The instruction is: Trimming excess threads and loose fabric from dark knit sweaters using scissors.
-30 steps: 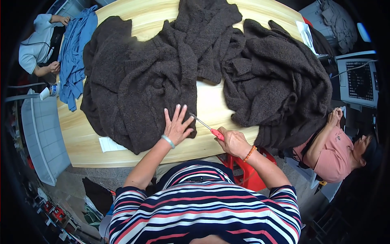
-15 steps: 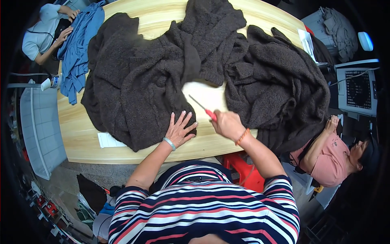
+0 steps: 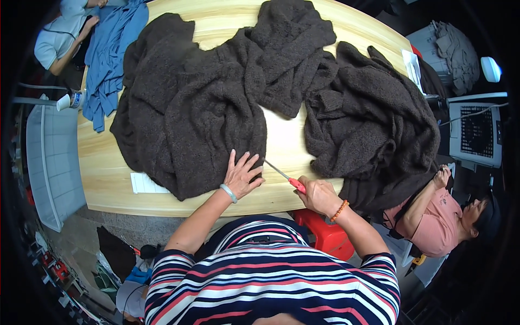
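A dark brown knit garment (image 3: 189, 108) is spread on the left and middle of the wooden table. My left hand (image 3: 242, 176) lies flat on its near right corner, fingers spread. Closed around a red-handled tool (image 3: 296, 184) with a long thin metal shaft, my right hand (image 3: 323, 197) is just above the table's near side. The shaft slants up and left, its tip at the garment's edge beside my left fingertips. Whether the tip touches the knit, I cannot tell. Another dark brown knit piece (image 3: 374, 119) is heaped to the right.
Blue cloth (image 3: 110, 59) hangs over the table's far left edge beside a person (image 3: 57, 43). A white label (image 3: 146, 184) sticks out under the garment. A person in pink (image 3: 433, 225) sits at right. Near me stands a red stool (image 3: 327, 235); a pale bin (image 3: 51, 162) stands left.
My right hand has moved right and toward me with the tool, bringing its tip lower, to the garment's edge. The left hand stays put. The knit beside it has shifted and lies smoother.
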`<action>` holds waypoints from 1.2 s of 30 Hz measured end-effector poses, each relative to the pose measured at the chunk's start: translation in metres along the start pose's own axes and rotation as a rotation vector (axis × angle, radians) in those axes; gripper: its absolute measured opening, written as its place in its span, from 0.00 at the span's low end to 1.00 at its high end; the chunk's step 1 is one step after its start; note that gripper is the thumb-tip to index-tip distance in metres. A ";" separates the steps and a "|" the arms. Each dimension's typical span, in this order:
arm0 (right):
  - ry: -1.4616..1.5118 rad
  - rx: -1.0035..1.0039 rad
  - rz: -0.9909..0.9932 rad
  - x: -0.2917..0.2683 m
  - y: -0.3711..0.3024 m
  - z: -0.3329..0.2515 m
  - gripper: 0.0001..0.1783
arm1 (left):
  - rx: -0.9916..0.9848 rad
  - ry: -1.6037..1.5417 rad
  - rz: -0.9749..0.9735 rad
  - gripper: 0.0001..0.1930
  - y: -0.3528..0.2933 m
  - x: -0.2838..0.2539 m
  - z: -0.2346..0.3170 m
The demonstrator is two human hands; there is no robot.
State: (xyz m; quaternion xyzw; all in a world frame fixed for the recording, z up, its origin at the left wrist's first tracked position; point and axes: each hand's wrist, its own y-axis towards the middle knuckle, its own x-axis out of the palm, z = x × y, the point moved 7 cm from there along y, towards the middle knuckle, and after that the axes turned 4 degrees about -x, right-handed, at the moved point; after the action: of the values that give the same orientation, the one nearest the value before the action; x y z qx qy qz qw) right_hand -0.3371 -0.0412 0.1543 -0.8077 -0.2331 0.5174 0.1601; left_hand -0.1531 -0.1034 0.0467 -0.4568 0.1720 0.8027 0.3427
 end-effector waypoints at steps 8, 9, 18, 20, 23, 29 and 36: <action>0.023 0.037 0.115 -0.012 0.015 -0.003 0.13 | -0.075 0.206 0.131 0.30 0.072 -0.019 -0.024; 0.009 0.049 0.114 -0.015 0.018 -0.004 0.14 | -0.078 0.229 0.103 0.30 0.071 -0.009 -0.034; -0.059 0.019 0.161 -0.035 0.073 0.007 0.16 | -0.092 0.240 0.023 0.29 0.072 -0.001 -0.031; -0.068 0.012 0.052 -0.020 0.063 0.013 0.16 | -0.082 0.208 0.054 0.29 0.071 -0.002 -0.032; -0.066 -0.003 -0.212 0.002 0.030 0.002 0.17 | -0.082 0.234 0.051 0.28 0.069 -0.001 -0.034; -0.032 0.025 -0.063 -0.015 0.030 -0.006 0.16 | -0.112 0.232 0.046 0.29 0.062 -0.002 -0.036; -0.040 -0.081 -0.199 -0.009 0.022 -0.016 0.17 | -0.163 0.170 0.090 0.30 0.040 -0.003 -0.033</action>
State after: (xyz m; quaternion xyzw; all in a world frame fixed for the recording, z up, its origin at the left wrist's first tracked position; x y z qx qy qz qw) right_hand -0.3212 -0.0651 0.1564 -0.7760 -0.3360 0.5050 0.1729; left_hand -0.1605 -0.1521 0.0304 -0.5414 0.1548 0.7869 0.2524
